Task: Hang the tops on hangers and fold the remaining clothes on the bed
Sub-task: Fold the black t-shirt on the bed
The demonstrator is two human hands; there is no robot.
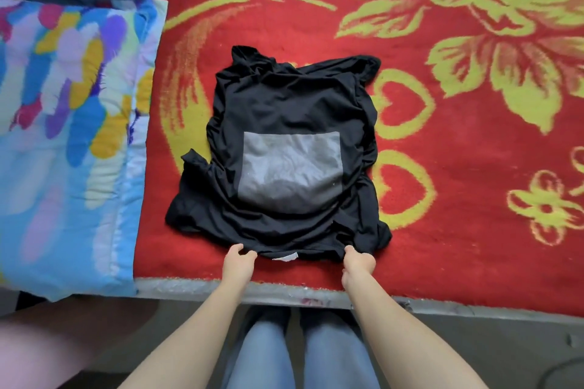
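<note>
A person standing at the edge of a bed (284,292) takes hold of a black shirt (284,110) spread on a red blanket (458,123) with a yellow flower pattern. The left grip (239,260) and the right grip (357,264) each pinch the shirt's near edge, one on either side of a small white label (286,256) that appears to mark the collar. The shirt lies rumpled rather than flat, with a grey printed panel (290,167) facing up at its middle and loose folds bunched along both its sides. A bright patchwork quilt (63,104) sits to the left of the shirt, just clear of its sleeve. The work looks to be at the stage of dealing with a top, either straightening it or gathering it by the shoulders to hang. No hanger shows anywhere around the shirt, so the next move likely calls for lifting the shirt at the shoulders, letting the fabric drop straight, and fetching a hanger to pass through the neck opening. The thin cloth will sag and twist if held unevenly.
</note>
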